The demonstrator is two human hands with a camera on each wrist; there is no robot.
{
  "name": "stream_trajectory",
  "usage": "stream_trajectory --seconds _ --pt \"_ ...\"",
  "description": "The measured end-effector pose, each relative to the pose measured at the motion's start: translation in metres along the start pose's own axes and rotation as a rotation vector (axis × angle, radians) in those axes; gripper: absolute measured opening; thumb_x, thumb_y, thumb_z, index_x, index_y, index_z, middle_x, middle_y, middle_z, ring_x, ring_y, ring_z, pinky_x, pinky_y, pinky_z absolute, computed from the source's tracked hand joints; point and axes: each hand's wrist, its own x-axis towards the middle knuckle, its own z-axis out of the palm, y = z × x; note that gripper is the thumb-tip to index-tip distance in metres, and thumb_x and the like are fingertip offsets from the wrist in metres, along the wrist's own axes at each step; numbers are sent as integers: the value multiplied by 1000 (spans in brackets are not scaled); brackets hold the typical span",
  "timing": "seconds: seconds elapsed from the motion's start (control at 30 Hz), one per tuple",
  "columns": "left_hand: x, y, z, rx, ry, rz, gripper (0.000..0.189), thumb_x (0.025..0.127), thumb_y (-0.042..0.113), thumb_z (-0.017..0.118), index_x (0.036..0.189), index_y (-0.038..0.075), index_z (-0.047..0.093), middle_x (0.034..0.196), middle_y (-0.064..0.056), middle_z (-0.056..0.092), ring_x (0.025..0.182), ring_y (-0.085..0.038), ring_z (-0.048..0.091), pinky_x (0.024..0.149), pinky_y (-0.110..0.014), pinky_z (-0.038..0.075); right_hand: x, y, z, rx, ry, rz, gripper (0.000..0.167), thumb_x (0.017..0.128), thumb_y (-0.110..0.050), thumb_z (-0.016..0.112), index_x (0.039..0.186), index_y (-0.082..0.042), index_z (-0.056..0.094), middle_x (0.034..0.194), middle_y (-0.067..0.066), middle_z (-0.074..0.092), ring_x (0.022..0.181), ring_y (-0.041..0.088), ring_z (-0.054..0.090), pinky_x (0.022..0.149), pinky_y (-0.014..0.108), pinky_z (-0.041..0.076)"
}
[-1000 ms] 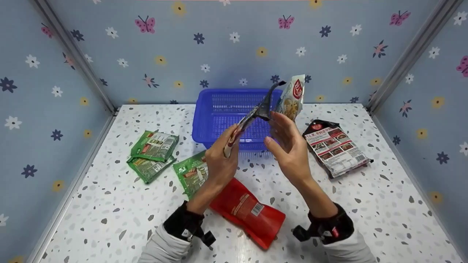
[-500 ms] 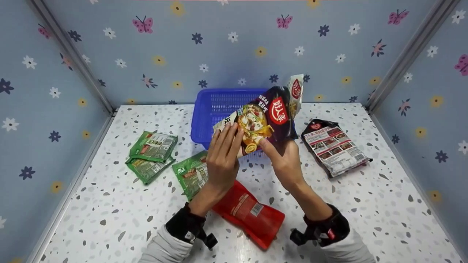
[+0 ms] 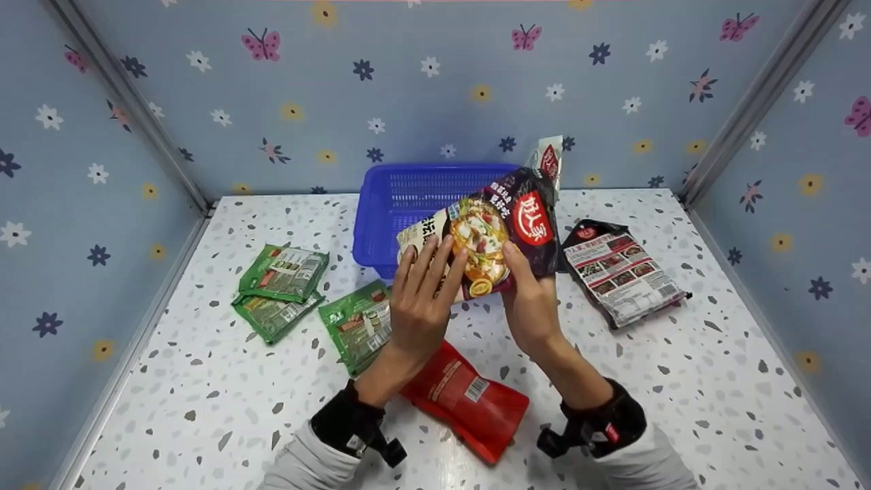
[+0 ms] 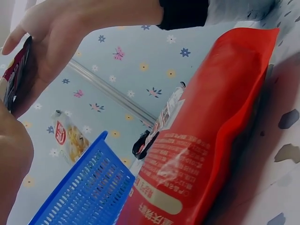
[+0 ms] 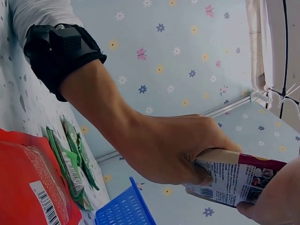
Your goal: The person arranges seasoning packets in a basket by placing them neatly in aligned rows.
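Observation:
A dark purple and cream food packet (image 3: 480, 238) with a picture of a dish is held up over the front of the blue basket (image 3: 371, 231), its printed front facing the head view. My left hand (image 3: 418, 309) grips its lower left end, long fingers laid across the front and the thumb behind, as the right wrist view shows. At the lower right side, my right hand (image 3: 534, 309) holds the packet with the thumb on its front and the other fingers hidden behind. The packet's printed back (image 5: 225, 180) shows between both hands in the right wrist view.
A pale packet (image 3: 548, 160) stands up at the basket's right end. To the right lies a black and white packet (image 3: 622, 275). Several green packets (image 3: 286, 272) are at the left and middle, and a red pouch (image 3: 473, 401) lies beneath my forearms.
The purple packet, edge-on in my left hand a second ago, has turned its front toward the head view. My right hand has moved from open beside it to holding it.

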Motion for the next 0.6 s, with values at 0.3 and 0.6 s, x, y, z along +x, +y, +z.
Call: stream_trajectory --seconds 0.3,0.6 --pt "-5 6 -1 5 3 40 43 105 -4 69 142 14 79 144 -15 79 133 -39 77 115 -61 58 -2 -1 0 9 63 15 46 122 -24 42 162 -2 43 141 13 68 123 23 74 106 36 66" --pt "-2 7 0 -1 11 35 44 103 -6 70 141 13 79 144 -16 79 133 -39 77 116 -62 58 -2 1 5 21 155 8 50 123 -29 33 164 -3 43 148 18 64 127 24 72 106 37 66"
